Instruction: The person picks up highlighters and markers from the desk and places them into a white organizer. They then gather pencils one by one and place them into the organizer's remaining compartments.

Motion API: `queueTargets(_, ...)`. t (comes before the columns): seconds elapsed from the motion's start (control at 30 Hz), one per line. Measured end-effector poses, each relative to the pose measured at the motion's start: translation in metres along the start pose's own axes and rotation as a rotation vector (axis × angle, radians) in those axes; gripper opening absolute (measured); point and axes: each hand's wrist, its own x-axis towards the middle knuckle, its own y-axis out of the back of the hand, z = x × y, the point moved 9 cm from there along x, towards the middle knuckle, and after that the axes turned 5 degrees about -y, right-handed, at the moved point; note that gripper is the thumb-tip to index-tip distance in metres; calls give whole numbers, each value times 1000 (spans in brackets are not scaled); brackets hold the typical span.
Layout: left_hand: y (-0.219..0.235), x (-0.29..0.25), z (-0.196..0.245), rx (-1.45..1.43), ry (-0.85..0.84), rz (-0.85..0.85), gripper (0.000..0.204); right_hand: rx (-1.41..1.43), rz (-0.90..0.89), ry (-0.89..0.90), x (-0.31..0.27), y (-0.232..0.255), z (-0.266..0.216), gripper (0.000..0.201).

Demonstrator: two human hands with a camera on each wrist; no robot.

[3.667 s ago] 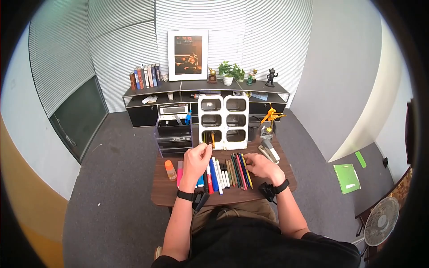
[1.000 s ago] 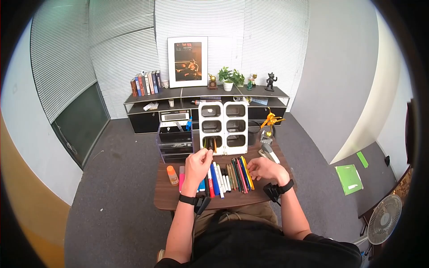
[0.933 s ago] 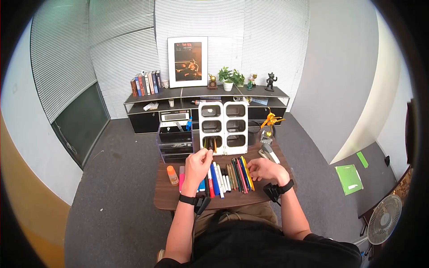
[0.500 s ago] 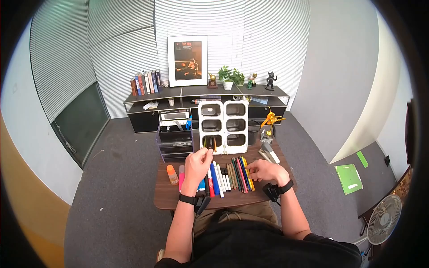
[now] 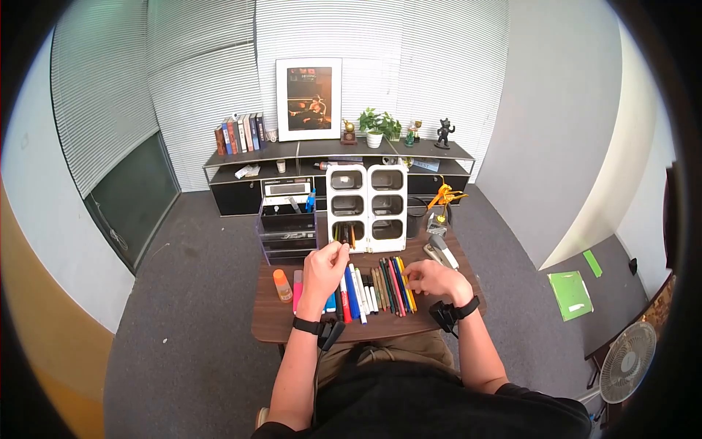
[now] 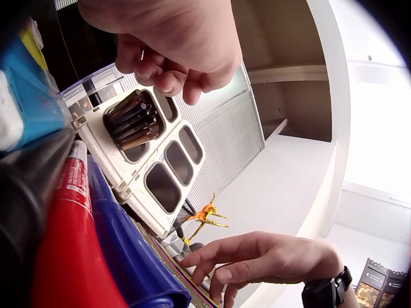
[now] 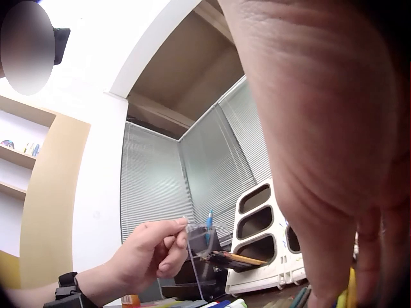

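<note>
My left hand (image 5: 322,271) hovers in front of the white organizer (image 5: 367,212), fingers loosely curled, nothing visible between them. Just beyond it, several dark and orange pencils (image 6: 131,119) lean out of the organizer's lower left compartment. My right hand (image 5: 435,279) is at the right end of the row of pens and pencils, thumb and fingertips right beside the yellow pencil (image 5: 406,285); its fingers are relaxed and spread in the left wrist view. To the left lie brown pencils (image 5: 379,287), white markers (image 5: 361,298), a blue marker (image 5: 352,296) and a red marker (image 6: 74,244).
An orange-capped glue bottle (image 5: 282,286) and a pink highlighter (image 5: 297,289) stand at the left of the brown table (image 5: 267,318). A clear desk organizer (image 5: 287,238) is at the back left. A stapler (image 5: 440,252) and an orange-yellow figurine (image 5: 444,196) are at the right.
Since the earliest frame, more dark pencils show in the lower left compartment. Over the last second my right fingers shift slightly by the yellow pencil; my left hand stays put.
</note>
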Motion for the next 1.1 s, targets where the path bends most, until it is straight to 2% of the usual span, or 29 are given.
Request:
queueTargets(0.07, 0, 0, -2, 9, -4, 4, 38, -120, 129, 77, -3, 9, -7, 38)
queueTargets(0.1, 0, -1, -4, 19, -8, 7, 38, -123, 127, 77, 1, 5, -5, 38)
queueTargets(0.17, 0, -1, -6, 21, -15, 17, 39, -174, 400, 280, 2, 17, -22, 36)
queueTargets(0.23, -1, 0, -4, 21, -26, 26, 39, -58, 478, 377, -3, 20, -53, 39)
queueTargets(0.27, -1, 0, -4, 16, -21, 32, 39, 73, 400, 407, 1, 14, -65, 50)
queueTargets(0.3, 0, -1, -4, 13, -15, 36, 39, 74, 402, 406, 8, 11, -73, 50)
queueTargets(0.37, -1, -1, -6, 13, -6, 26, 37, 155, 269, 442, 28, -3, -89, 61)
queueTargets(0.4, 0, -1, -7, 13, 3, 23, 36, 108, 253, 427, 33, -7, -98, 66)
queueTargets(0.5, -1, -1, -5, 43, 39, -43, 32, 139, 192, 496, 58, -19, -108, 61)
queueTargets(0.67, 2, 0, -1, 12, 6, 23, 33, 184, 152, 448, 70, -21, -104, 54)
queueTargets(0.77, 1, 0, -1, 21, -4, 21, 34, 224, 237, 367, 47, -5, -102, 50)
queueTargets(0.83, 1, 0, 1, 4, 0, 23, 35, 342, 295, 481, 32, 7, -104, 50)
queueTargets(0.87, 1, 0, 0, 5, -1, 21, 35, 369, 331, 521, 19, 14, -107, 42)
queueTargets(0.9, 0, 0, -3, 27, 5, -6, 34, 370, 331, 522, 11, 17, -106, 42)
queueTargets(1.0, -1, -1, -7, 39, 4, -11, 33, 678, 416, 513, -21, 42, -90, 26)
queueTargets(1.1, -1, 0, -3, 17, -9, 4, 34, 587, 650, 486, -54, 77, -77, 14)
